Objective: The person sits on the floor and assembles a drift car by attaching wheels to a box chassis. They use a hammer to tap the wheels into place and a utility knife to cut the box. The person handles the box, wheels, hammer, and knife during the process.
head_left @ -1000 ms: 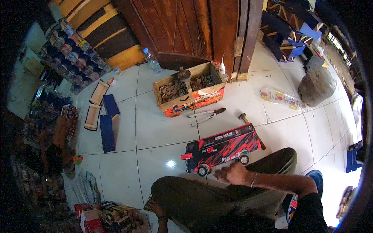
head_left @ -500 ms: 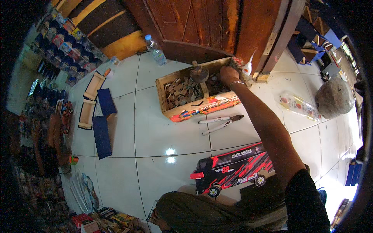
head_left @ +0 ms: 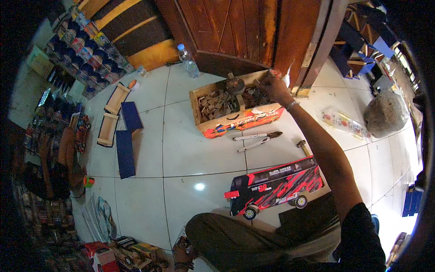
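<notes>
Beneath the right hand [head_left: 274, 89] lies 1 end of the box [head_left: 244, 119].

Your right hand [head_left: 274, 88] reaches into the right end of a long, rectangular wooden box [head_left: 244, 121], set before a brown panelled wooden door [head_left: 226, 27]. Behind the box's left end stands a clear plastic bottle with a blue cap [head_left: 189, 63]. White-handled metal pliers [head_left: 253, 136] lie between the box and the black-and-red, box-shaped toy bus [head_left: 276, 186] before your lap; a wooden-handled hammer [head_left: 302, 144] lies behind the bus's right end. To your left, flat blue panels [head_left: 126, 154] lie beside shallow, rectangular pale wooden frames [head_left: 108, 129]; right, a rounded grey stone [head_left: 385, 113].
</notes>
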Demonstrator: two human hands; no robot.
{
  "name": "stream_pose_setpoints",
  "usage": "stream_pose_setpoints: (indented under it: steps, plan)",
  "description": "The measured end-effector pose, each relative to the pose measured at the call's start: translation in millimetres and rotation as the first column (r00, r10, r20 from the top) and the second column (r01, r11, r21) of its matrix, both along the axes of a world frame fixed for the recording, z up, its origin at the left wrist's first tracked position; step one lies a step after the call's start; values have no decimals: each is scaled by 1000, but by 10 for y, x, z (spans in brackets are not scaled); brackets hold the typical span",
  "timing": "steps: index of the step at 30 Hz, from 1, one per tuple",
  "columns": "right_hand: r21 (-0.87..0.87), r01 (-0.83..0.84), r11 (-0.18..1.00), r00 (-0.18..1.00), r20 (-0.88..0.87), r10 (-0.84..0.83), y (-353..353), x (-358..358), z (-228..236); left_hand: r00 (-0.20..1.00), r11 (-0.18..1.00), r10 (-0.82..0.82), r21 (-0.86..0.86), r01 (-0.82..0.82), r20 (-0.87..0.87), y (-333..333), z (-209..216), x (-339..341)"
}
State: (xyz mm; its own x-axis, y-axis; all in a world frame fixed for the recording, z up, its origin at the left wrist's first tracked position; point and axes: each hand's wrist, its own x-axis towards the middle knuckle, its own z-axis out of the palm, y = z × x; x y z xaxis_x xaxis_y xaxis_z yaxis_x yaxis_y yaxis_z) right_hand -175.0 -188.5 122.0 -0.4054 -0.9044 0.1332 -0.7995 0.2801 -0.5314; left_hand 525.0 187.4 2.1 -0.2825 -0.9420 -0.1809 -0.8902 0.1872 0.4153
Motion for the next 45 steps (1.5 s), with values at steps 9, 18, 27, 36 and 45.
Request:
stream_pose_setpoints:
  steps: [9, 18, 27, 36, 45]
  plan:
    - [-75, -320, 944, 605, 751, 265, 1879, 649, 1206, 939, 969, 101, -180, -167, -329, -1105, 1886, -1364]
    - [-18, -425, 905, 260, 955, 141, 2570, 983, 1258, 397, 892, 254, 372, 256, -882, -1170, 2246, -3289]
    - [23, -747, 664, 310, 896, 318, 2768, 1417, 609, 498, 852, 291, 458, 254, -817, -1080, 1798, -3267]
    - [3, -595, 804, 488, 795, 359, 3250, 1728, -79, 419, 749, 536, 641, 165, -733, -842, 1028, -2881]
    - [-101, 23, 995, 778, 627, 46, 3595, 693, -350, 188, 827, 535, 465, -317, -824, -1164, 540, -2911]
